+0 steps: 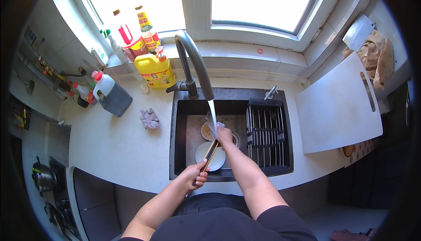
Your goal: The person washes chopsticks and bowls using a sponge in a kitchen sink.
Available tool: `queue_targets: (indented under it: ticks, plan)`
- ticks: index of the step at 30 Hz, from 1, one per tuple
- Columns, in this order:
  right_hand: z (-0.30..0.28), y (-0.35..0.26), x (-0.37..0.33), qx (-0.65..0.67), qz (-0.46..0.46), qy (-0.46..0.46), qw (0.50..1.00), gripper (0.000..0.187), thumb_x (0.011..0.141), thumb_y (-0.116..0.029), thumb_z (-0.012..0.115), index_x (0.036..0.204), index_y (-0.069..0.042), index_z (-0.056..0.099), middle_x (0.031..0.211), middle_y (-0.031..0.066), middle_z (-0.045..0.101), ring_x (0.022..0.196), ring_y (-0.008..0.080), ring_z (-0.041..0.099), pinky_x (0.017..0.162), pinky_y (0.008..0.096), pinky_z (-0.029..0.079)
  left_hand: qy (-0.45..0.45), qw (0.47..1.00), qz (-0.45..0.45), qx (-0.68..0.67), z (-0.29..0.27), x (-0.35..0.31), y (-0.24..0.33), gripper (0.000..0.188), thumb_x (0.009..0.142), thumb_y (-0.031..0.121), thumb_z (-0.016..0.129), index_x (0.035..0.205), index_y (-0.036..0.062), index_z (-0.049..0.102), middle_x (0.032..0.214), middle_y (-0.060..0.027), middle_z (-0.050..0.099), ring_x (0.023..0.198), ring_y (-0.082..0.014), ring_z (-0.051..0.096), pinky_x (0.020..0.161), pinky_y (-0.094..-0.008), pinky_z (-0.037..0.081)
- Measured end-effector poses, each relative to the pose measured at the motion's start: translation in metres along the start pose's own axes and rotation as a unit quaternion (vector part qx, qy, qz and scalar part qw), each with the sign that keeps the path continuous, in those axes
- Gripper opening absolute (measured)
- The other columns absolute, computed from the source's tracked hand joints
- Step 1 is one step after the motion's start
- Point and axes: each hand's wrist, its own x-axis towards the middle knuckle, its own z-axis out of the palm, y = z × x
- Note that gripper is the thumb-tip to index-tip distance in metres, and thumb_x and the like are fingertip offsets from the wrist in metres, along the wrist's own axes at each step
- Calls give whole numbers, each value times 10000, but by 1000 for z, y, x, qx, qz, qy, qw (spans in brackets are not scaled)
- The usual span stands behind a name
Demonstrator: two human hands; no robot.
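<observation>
Chopsticks (pixel 212 150), one bundle, dark and light brown, held slantwise over the sink (pixel 231 178), far end toward the right, near end toward the left. Left hand (pixel 196 175): fingers curled round the bundle's near end, pinching it at the sink's near edge. Right hand (pixel 224 136): closed at the bundle's far end on a pale, crumpled wad (pixel 210 124), material unclear; fingertips hidden. Faucet (pixel 195 65), grey, arched, at the sink's far edge; water stream (pixel 212 108) running down onto the wad beside the right hand. White bowl (pixel 218 160), in the basin beneath the chopsticks. Small bowl (pixel 205 131), tan inside, just beyond it, left of the right hand. Drying rack (pixel 265 131), barred, across the sink's right part. Bench (pixel 101 146), pale, around the sink. Crumpled bundle (pixel 150 118), pale purplish, on the bench to the left. Jug (pixel 113 94), red-capped, dark contents, farther left. Yellow container (pixel 155 72), orange pump top, near the faucet on its far left. White board (pixel 340 105), with a handle slot, at the right; brown cloth (pixel 376 52) beyond it.
</observation>
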Motion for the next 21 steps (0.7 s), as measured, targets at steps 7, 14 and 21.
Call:
queue_targets:
  ticks: [7, 14, 21]
  plan:
    - [-31, 2, -2, -169, -144, -35, 974, 588, 871, -473, 431, 800, 69, 647, 811, 274, 617, 827, 445, 591, 795, 472, 461, 88, 978, 94, 163, -14, -3, 3, 165, 912, 250, 546, 885, 87, 549, 646, 30, 452, 410, -35, 343, 339, -170, 259]
    - [-49, -14, -8, -312, -257, -50, 914, 549, 879, -494, 435, 754, -15, 672, 783, 238, 628, 778, 405, 614, 727, 455, 490, 66, 966, 91, 234, -10, -8, -5, 285, 943, 336, 468, 849, 72, 518, 546, 40, 377, 391, -48, 302, 349, -187, 231]
    - [-46, 23, 8, -18, -56, 55, 997, 535, 893, -495, 449, 889, 7, 634, 807, 187, 646, 776, 334, 631, 696, 425, 495, 48, 989, 90, 103, -9, -1, 10, 322, 953, 374, 426, 826, 81, 469, 521, 47, 346, 377, -52, 280, 344, -204, 207]
